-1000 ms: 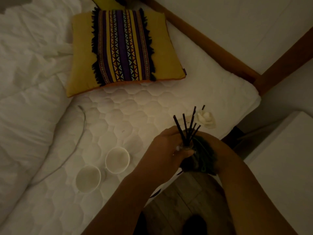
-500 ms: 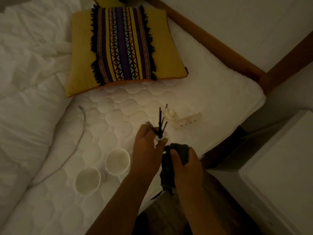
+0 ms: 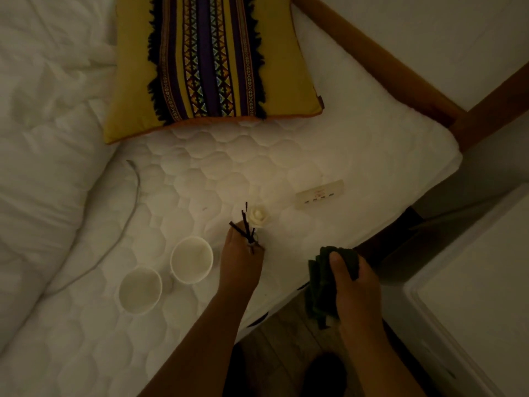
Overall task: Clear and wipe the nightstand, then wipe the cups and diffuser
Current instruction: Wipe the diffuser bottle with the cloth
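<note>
Two white cups stand open and empty on the mattress, just left of the diffuser. The left hand is closed around the diffuser, its dark reeds projecting upward. Right of the diffuser, the right hand grips a dark cloth.

Diffuser bottle behind left hand

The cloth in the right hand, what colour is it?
Dark green cloth, seen in the head view.
</note>
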`<act>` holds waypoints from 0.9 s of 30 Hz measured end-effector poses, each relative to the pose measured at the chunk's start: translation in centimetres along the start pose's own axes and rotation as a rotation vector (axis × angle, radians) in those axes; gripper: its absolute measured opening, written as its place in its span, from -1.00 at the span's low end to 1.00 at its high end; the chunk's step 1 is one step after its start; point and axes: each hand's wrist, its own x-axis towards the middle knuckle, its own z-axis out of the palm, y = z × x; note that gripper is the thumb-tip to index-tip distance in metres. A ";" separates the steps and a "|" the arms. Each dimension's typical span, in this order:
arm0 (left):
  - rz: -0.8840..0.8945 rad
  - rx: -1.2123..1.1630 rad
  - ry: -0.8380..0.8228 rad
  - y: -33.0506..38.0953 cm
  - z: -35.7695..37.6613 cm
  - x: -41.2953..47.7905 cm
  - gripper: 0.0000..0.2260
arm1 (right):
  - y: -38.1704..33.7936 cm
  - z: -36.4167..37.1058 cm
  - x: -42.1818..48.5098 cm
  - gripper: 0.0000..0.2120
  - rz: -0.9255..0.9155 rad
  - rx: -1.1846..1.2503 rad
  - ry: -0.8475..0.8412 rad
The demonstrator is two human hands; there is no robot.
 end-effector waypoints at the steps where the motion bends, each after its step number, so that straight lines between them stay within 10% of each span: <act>1: -0.033 -0.005 0.014 -0.1 0.2 -0.7 -0.59 | 0.0 -0.4 0.1 -0.85 0.008 0.011 0.006; 4: -0.202 -0.048 0.102 -0.4 0.8 -3.9 -0.42 | 0.0 -1.1 0.4 -0.88 0.033 0.015 0.021; 8: -0.372 -0.079 0.179 0.2 2.9 -7.7 -0.68 | -0.1 -2.1 0.9 -0.95 0.036 0.030 0.040; 12: -0.228 -0.067 -0.024 2.6 5.9 -7.4 -0.80 | -0.2 -3.4 1.9 -0.96 0.027 0.050 0.059; 20: 0.003 -0.183 0.060 7.6 9.2 2.6 -0.35 | 0.2 -6.3 4.2 -0.80 0.067 0.104 0.020; 27: 0.009 -0.202 0.153 7.7 11.1 3.2 -0.89 | -0.9 -7.1 4.8 -0.96 -0.011 0.042 -0.003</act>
